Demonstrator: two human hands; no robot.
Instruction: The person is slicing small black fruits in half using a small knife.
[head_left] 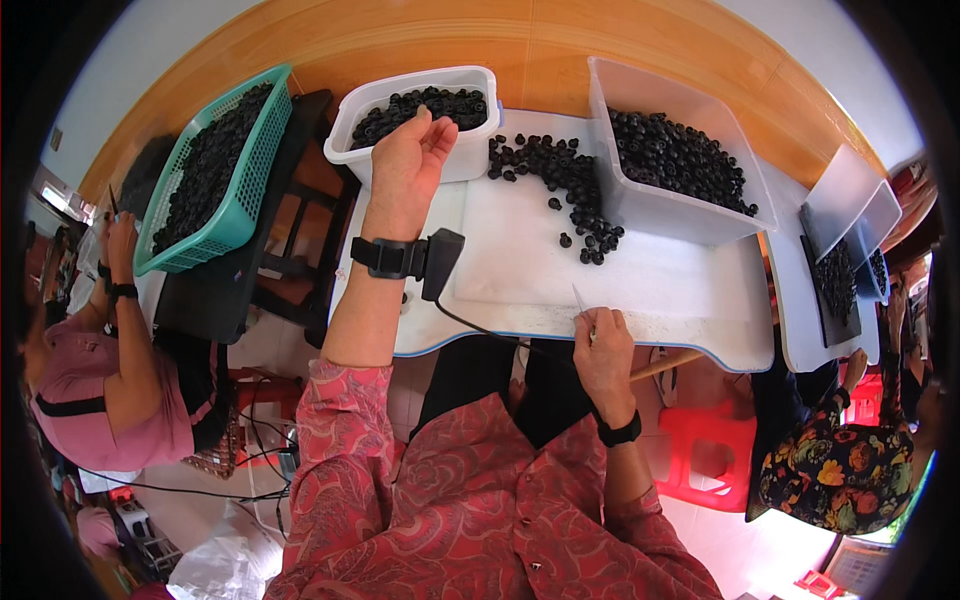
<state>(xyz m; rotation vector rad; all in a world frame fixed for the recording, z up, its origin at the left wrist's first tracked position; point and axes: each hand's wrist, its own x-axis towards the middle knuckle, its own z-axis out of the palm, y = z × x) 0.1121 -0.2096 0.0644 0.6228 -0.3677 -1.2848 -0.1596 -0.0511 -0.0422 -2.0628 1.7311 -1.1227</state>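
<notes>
Black parts, small and rounded, some with a hole showing, fill the containers and spill across the worktop [690,290] in front of the seated person. From where I stand, I picture a clock face on that white surface, its twelve at the far edge. The big translucent bin [690,215] sits at one o'clock, well stocked with parts. Smaller than that, the white tub [468,165] at eleven o'clock holds another dark layer.

Over the tub's near side hangs the left hand [408,160], palm partly showing, its fingers loosely curled and parted, with nothing I can make out in them. At six o'clock, by the near edge, the right hand [605,360] has its fingers folded firmly around a thin pointed tool [577,296], the tip aimed toward twelve.

Between tub and bin, around twelve, the loose heap [570,185] trails down toward the middle, thinning to strays; one separate part [566,240] lies at its lower left.

Each part looks light and rubbery, I'd judge: a little springy, hard to break, more likely to roll than slide. Thumb and forefinger across the rounded sides should suit it best, with the strays easier to pick cleanly than those packed together.
</notes>
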